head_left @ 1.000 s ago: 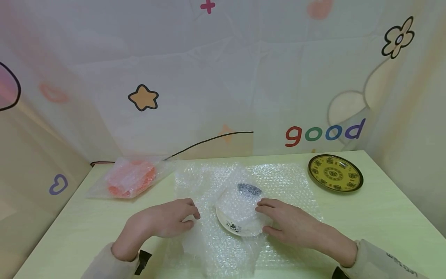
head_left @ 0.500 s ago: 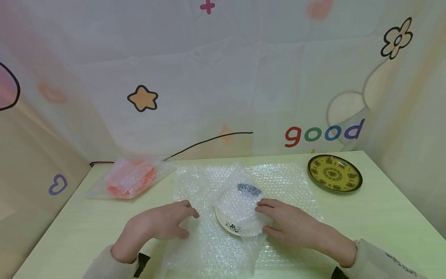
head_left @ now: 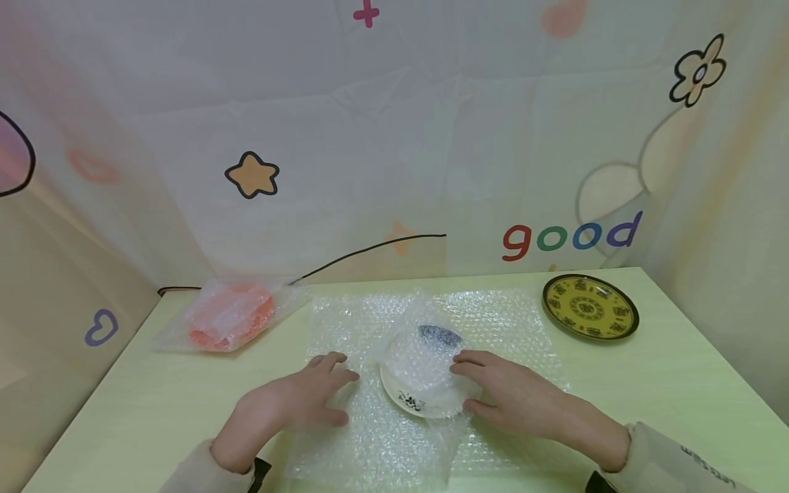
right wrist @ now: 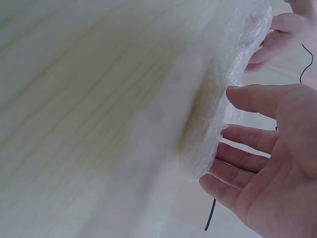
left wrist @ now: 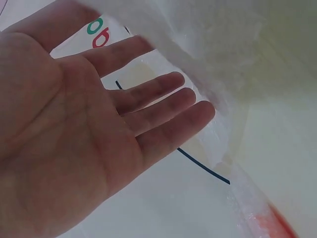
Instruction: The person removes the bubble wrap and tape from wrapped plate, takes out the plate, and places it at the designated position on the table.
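Observation:
A white plate (head_left: 402,399) with a dark floral print lies on a sheet of bubble wrap (head_left: 370,452), and a flap of the wrap covers much of it. My right hand (head_left: 514,394) rests its fingertips on the plate's right side, over the wrap; its fingers are nearly straight in the right wrist view. To the left of the plate, my left hand (head_left: 302,400) is over the wrap's left part with spread fingers (left wrist: 168,119). Nothing is gripped in it. The left wrist view shows wrap close by the fingertips; whether they touch it, I cannot tell.
A yellow plate (head_left: 590,307) with a dark rim sits at the table's back right. At the back left lies a bubble-wrapped pink-orange item (head_left: 231,318). A printed curtain (head_left: 394,137) hangs behind the table (head_left: 123,411).
My left hand has spread its fingers and shifted slightly right over the wrap, where they were more bent before. The right hand and the white plate have stayed in place.

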`<state>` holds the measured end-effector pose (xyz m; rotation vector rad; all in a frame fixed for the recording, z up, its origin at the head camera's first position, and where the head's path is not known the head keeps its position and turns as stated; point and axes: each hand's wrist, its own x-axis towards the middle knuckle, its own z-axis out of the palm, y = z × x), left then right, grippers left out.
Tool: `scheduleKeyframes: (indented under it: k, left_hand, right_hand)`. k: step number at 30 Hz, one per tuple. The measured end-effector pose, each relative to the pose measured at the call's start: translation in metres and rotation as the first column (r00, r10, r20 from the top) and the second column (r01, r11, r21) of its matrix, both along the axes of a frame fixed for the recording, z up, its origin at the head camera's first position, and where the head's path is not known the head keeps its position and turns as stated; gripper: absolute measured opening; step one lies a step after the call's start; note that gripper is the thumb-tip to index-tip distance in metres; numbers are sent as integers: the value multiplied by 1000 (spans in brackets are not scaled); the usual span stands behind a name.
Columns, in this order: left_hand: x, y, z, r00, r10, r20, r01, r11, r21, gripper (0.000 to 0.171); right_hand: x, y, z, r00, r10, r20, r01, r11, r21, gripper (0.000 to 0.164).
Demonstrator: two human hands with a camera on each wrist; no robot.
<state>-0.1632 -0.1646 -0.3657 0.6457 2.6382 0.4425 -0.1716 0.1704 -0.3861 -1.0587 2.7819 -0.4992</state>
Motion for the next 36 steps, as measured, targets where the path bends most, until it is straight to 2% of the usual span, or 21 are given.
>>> scheduleKeyframes:
  k: [9, 15, 20, 29, 36]
  left_hand:
    - [0, 0, -7, 998, -29, -50, 28, 1000, -9, 59]
    - [-1, 0, -10, 996, -58, -72, 58, 998, -6, 66]
    - [-2, 2, -14, 992, -54, -111, 49, 998, -46, 76]
    - [-1, 2, -16, 997, -3, -74, 0, 999, -33, 77]
    - [-1, 2, -15, 998, 7, -66, -9, 999, -35, 76]
  right_hand:
    - [-1, -1, 2, 1000, -18, 24, 19, 999, -32, 47]
    - [-2, 0, 2, 1000, -6, 9, 7, 999, -52, 45]
    - [-2, -1, 3, 1000, 4, -25, -6, 997, -74, 43]
    - [-2, -3, 2, 997, 26, -69, -35, 991, -130, 39]
    - [-2, -5, 4, 997, 42, -61, -51, 986, -159, 40]
